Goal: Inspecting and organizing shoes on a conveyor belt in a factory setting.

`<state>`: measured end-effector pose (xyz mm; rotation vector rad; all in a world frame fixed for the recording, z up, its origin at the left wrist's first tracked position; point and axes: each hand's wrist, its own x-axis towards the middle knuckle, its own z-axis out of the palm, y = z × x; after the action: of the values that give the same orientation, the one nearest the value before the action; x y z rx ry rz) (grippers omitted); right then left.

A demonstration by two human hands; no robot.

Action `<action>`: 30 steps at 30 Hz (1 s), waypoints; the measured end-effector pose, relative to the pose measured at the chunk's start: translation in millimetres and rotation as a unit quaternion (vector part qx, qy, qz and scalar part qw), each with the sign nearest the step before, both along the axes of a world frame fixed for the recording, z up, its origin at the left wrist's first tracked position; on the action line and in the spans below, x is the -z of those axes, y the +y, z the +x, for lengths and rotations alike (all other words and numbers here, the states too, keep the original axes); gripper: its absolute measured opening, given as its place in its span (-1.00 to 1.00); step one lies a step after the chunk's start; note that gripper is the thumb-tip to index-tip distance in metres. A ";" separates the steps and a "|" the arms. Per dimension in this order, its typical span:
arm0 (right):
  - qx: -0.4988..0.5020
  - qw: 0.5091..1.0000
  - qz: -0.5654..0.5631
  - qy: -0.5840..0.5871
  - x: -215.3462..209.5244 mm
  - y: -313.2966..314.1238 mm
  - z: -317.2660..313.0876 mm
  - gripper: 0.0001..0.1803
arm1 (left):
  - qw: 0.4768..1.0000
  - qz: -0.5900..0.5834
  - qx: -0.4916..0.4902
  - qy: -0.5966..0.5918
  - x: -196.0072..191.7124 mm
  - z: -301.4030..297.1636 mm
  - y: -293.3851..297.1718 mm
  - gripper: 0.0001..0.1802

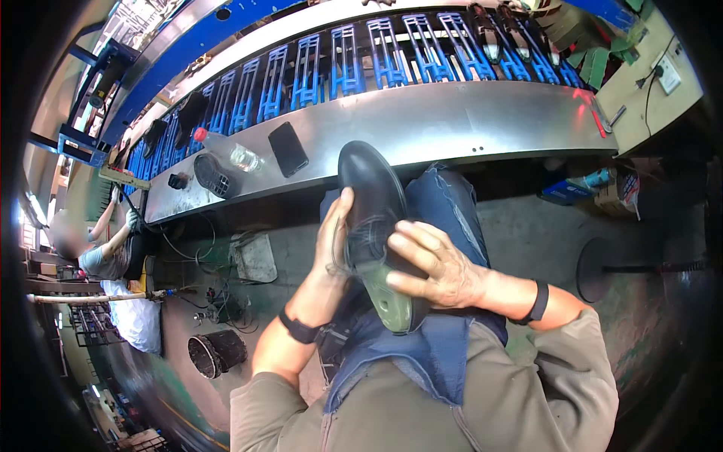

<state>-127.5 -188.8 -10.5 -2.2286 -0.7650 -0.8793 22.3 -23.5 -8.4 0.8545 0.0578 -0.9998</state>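
A black leather shoe (367, 177) lies over my lap, toe pointing away from me, with a green shoe last (392, 305) showing at its heel end. My left hand (330, 235) is closed along the shoe's left side, thumb near the upper. From the right, my right hand (443, 267) grips the shoe around its opening, fingers bent over the lacing area and the top of the last. Motion smears the lacing, so its details are hard to make out.
Beyond my knees runs a metal bench ledge (422, 124) bearing a phone (288, 149), a clear bottle (239, 155) and a dark shoe sole (214, 177). Blue racks (346, 64) line the conveyor behind it. A black bucket (217, 352) stands on the floor at left; another person (105, 256) works far left.
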 end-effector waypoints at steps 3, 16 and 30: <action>-0.058 0.991 0.058 -0.105 -36.6 -7.0 31.4 -0.38 | 0.997 0.056 -0.013 -0.046 -8.0 -7.8 18.5 -0.52; 0.094 0.820 0.282 0.489 80.8 -42.0 104.5 -0.20 | 0.860 0.094 0.007 -0.501 45.1 -13.0 -9.3 -0.32; 0.162 0.819 0.418 0.359 63.5 -38.5 80.6 -0.53 | 0.882 0.226 0.031 -0.413 48.4 38.4 -46.2 -0.54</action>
<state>-46.9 -227.3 -74.0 -1.6490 0.3381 -0.3188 60.7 -69.8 -56.8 1.6699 -0.4872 -0.6108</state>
